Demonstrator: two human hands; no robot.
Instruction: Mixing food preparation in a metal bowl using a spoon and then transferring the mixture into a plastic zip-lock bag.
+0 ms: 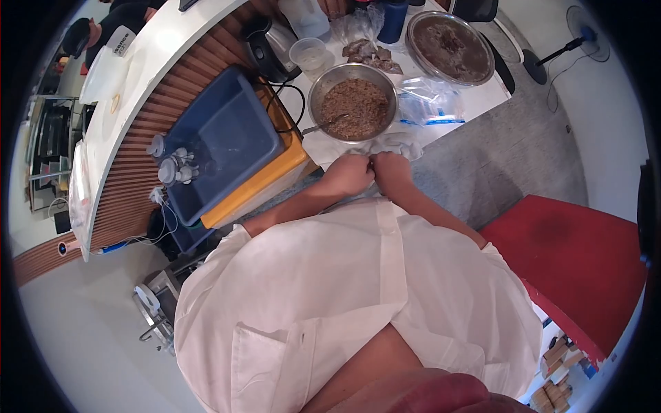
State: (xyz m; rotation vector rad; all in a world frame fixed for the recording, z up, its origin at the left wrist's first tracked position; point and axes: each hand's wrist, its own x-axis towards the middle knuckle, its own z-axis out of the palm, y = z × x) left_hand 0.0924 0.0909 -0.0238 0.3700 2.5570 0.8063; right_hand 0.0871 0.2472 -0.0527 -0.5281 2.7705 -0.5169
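My left hand (348, 174) and my right hand (391, 173) meet at the near edge of the white table, both with curled fingers. Whatever may be between them is hidden by the knuckles. Just beyond them lies a crumpled white cloth (405, 145). A steel mixing bowl (315, 106) stands past the cloth, holding a brown, crumbly ground mixture (359, 103). The metal spoon (323, 125) rests in that mixture with its handle over the rim. Right of the bowl are clear plastic bags (431, 100) with blue edges.
A clear bag of brown chunks (371, 54), a plastic tub (308, 51), an electric kettle (271, 49) and a large covered bowl of brown food (449, 46) stand farther back. Left are a blue bin (232, 124) and a yellow crate (258, 188). A red surface (563, 258) is at right.
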